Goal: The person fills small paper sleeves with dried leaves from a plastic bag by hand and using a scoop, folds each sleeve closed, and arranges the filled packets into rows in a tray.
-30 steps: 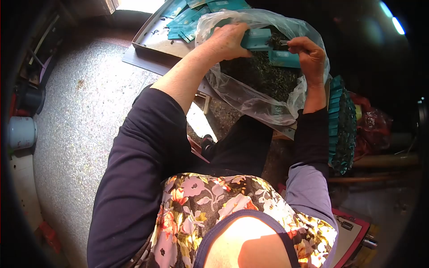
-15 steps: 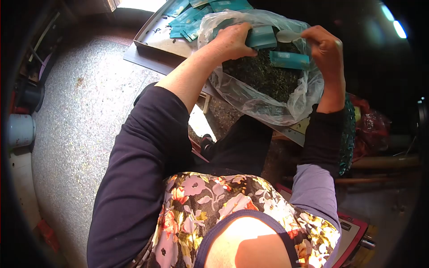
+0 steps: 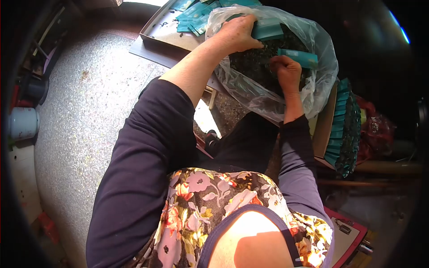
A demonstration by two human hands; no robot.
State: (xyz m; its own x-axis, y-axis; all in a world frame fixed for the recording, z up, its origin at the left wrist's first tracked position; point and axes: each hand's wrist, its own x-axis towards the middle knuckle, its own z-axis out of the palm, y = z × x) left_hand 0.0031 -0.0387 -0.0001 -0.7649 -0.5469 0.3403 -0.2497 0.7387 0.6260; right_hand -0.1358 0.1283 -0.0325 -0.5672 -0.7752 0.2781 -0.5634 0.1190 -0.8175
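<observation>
A clear plastic bag [image 3: 322,49], its mouth spread wide, holds loose dark dried leaves [image 3: 250,67] that look like tea. My left hand [image 3: 239,35] is at the bag's far side, fingers closed around a teal packet [image 3: 269,30] above the leaves. My right hand [image 3: 287,73] is down in the bag, closed and slightly blurred, its fingertips at the leaves. The pale spoon it held a moment ago is hidden now. Just beyond that hand, a second teal packet [image 3: 300,57] lies on the leaves.
A shallow tray [image 3: 167,40] with several teal packets [image 3: 194,18] stands at the far left of the bag. To the right, a cardboard box [image 3: 326,120] holds a row of upright teal packets [image 3: 342,129]. A red plastic bag [image 3: 375,129] sits beyond it.
My right hand has moved left and down from the bag's right rim into the leaves, taking the pale spoon out of sight. My left hand keeps its hold on the packet. The view has shifted slightly.
</observation>
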